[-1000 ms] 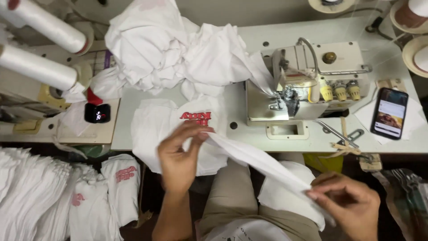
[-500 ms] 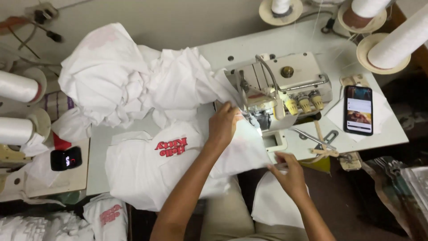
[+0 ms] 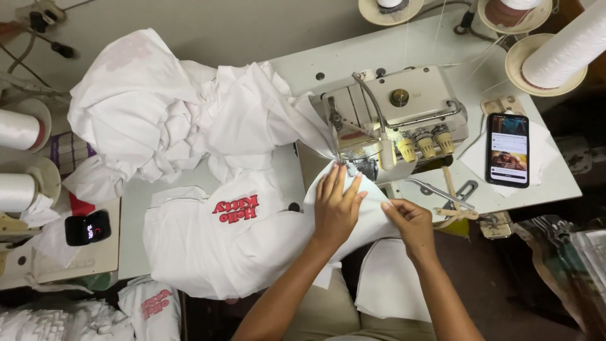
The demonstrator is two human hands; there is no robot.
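Observation:
A white garment with red print (image 3: 233, 233) lies across the front of the grey-white sewing table (image 3: 404, 50). My left hand (image 3: 338, 205) rests flat on the white cloth, fingers spread, its tips just below the needle area of the cream sewing machine (image 3: 394, 120). My right hand (image 3: 410, 221) pinches the cloth's edge to the right of the left hand, in front of the machine. A big heap of white garments (image 3: 177, 120) trails from the left side of the machine.
A black phone (image 3: 507, 149) with a lit screen lies right of the machine. Thread cones (image 3: 565, 47) stand at the back right, more spools (image 3: 19, 129) at the left. Another small black device (image 3: 87, 227) sits on a side stand. More printed white garments (image 3: 151, 306) are stacked at bottom left.
Both hands have moved up from my lap to the machine, bringing the cloth's edge to the needle area. The camera view has shifted left to right across the table.

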